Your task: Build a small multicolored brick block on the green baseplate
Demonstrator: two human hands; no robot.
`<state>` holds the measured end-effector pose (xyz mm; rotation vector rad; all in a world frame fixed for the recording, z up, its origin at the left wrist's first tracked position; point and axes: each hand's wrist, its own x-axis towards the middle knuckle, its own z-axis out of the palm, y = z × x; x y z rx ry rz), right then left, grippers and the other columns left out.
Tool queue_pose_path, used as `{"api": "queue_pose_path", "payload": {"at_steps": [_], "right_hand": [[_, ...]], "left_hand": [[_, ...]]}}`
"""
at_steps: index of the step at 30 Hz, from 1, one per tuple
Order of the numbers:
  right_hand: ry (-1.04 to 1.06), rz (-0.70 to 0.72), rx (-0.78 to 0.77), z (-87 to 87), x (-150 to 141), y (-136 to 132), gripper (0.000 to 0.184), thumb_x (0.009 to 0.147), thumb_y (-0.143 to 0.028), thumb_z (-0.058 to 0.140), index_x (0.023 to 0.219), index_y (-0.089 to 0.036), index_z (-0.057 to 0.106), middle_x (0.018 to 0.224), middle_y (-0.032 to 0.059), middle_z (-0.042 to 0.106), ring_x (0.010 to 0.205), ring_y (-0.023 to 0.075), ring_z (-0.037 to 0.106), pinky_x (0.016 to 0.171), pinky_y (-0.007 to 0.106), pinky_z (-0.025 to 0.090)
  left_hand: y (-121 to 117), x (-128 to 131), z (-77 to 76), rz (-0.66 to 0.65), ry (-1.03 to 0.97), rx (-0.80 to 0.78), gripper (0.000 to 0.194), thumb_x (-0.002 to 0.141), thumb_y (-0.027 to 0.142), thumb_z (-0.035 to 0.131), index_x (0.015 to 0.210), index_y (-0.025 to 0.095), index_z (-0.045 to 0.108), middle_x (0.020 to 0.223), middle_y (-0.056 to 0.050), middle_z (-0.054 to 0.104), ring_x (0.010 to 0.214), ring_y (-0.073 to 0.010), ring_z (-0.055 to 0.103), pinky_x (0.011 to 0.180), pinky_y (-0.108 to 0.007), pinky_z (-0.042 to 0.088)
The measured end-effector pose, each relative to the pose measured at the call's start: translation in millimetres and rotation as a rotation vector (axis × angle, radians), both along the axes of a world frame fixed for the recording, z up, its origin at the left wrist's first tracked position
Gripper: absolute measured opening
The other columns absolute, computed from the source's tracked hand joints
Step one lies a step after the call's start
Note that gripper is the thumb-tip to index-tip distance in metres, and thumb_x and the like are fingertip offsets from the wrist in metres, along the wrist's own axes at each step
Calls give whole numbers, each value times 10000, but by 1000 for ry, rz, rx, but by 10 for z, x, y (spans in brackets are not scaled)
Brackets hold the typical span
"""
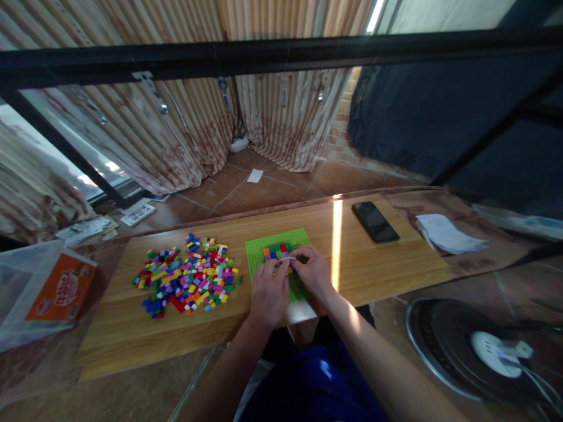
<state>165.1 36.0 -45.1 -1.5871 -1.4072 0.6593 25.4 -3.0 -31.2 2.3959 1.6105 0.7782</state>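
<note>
A green studded baseplate [259, 246] lies on the wooden board in front of me. Near its middle, several coloured toy bricks [281, 249] are set together in red, green, blue, orange and purple. My left hand [269, 293] is over the plate's near left part, fingers closed. From the right, my right hand [313, 271] reaches in with thumb and finger pinched. Between the fingertips of both hands is a thin pale piece [288, 259], just at the near side of the set bricks. The fingers hide part of the bricks and the plate.
Left of the plate spreads a heap of loose toy bricks [197, 275]. A black phone [375, 221] lies on the wooden board [145, 346] to the right, with papers [444, 231] beyond. A plastic bin [26, 293] stands left; a power strip [495, 353] sits lower right.
</note>
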Motion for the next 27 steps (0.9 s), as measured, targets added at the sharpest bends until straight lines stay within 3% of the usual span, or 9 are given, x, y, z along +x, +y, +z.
{"api": "queue_pose_path", "payload": {"at_steps": [9,15,18,21,24,27], "right_hand": [[-5,-36,-91,40,-36,18,197,691,-187,635,871,-197,715,906,59,717,864,220,641,827,383,498],[12,23,-59,-17,48,1,273,700,-272,672,958,-191,712,973,73,724,926,233,651,870,401,499],[139,34,-33,-50,145,-61,353,711,-348,691,1020,-178,700,1021,92,718,907,232,660,836,393,521],[201,-61,13,-75,280,-148,340,762,-381,646,1023,-168,699,998,106,715,786,212,662,718,370,539],[180,-145,88,-127,409,-216,279,773,-382,640,935,-167,713,897,97,717,737,206,648,674,355,531],[161,-144,147,-214,485,-246,229,777,-367,643,877,-173,710,852,86,706,718,197,637,663,344,525]], "left_hand": [[43,55,-64,2,54,0,371,892,131,445,1225,184,598,1108,-114,604,986,-257,536,866,-426,458],[-52,48,-77,59,55,9,387,885,133,479,1255,196,570,1135,-97,593,992,-234,539,883,-403,475],[-128,-106,-71,105,28,52,406,868,144,506,1270,186,555,1152,-104,586,1031,-245,534,908,-414,475],[-141,-386,-34,216,20,93,367,860,154,518,1219,164,593,1133,-115,591,1051,-261,531,935,-427,469],[-58,-677,14,322,61,104,322,863,143,493,1151,150,638,1113,-126,603,1046,-270,542,943,-434,465],[72,-858,44,333,158,67,262,851,142,499,1033,153,688,1075,-129,624,1021,-275,557,936,-445,462]]}}
